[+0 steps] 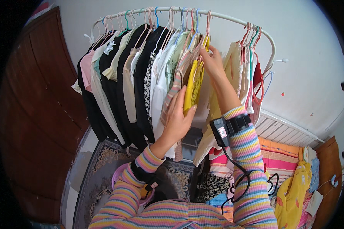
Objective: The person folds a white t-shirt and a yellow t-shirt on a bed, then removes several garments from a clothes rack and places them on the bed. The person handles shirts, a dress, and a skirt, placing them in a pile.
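A yellow garment (pixel 194 87) hangs edge-on from a pink hanger (pixel 208 21) near the middle of a white clothes rail (pixel 223 16). My right hand (pixel 213 61) is raised at its top, with thumb and fingers closed on the hanger or the garment's neck; which one is hard to tell. Lower down, my left hand (pixel 178 114) lies along the garment's lower left edge, thumb and fingers apart on either side of it; whether it grips the cloth is unclear. Just left of it hangs a striped garment (pixel 172 93), partly behind my left fingers.
Dark, white and pale clothes (pixel 140 83) fill the rail's left part. More garments (pixel 232 63) hang at the right, beside the rail's curved end. A patterned rug (pixel 109 156) and a pink basin (pixel 117 174) lie below. Clothes (pixel 295 189) lie on a striped bed cover (pixel 278 163) at lower right.
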Action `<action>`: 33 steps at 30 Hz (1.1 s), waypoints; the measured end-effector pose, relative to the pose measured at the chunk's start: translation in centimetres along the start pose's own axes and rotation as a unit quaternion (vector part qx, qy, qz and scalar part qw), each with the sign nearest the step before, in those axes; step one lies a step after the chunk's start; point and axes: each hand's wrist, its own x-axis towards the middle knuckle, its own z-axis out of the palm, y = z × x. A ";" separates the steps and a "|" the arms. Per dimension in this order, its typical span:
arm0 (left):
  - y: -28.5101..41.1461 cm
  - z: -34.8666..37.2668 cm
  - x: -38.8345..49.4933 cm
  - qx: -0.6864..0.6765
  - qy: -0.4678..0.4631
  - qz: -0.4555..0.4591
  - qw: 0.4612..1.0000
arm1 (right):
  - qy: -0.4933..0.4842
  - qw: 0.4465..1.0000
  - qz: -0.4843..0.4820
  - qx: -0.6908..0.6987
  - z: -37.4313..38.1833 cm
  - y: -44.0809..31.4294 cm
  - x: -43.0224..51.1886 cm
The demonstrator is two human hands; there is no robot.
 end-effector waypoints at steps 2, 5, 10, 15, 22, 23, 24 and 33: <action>0.1 0.3 0.5 -0.011 -0.022 0.018 1.000 | -0.007 0.999 0.003 0.039 0.8 0.4 1.5; 0.3 0.5 0.9 -0.042 -0.050 0.046 0.997 | -0.007 0.996 0.068 -0.059 0.4 0.0 4.3; -0.8 -0.3 1.3 -0.078 -0.047 0.040 0.995 | 0.010 1.000 0.005 -0.024 -3.3 -1.5 4.7; -3.1 -0.5 2.9 -0.078 -0.047 0.024 0.996 | -0.046 0.996 0.043 0.055 -8.5 -3.2 2.0; -4.7 0.0 4.1 -0.117 -0.036 0.005 0.992 | -0.029 0.999 -0.022 -0.003 -11.6 -7.9 -0.7; -4.7 0.0 4.0 -0.119 -0.033 0.003 0.992 | -0.041 0.999 -0.036 -0.005 -12.0 -8.6 -2.0; -4.8 -0.1 4.0 -0.110 -0.030 0.009 0.993 | -0.042 0.998 -0.041 -0.006 -12.5 -9.1 -3.6; -2.5 2.3 3.7 -0.160 -0.083 0.023 0.983 | 0.032 0.998 0.023 -0.050 -13.8 -7.1 -20.5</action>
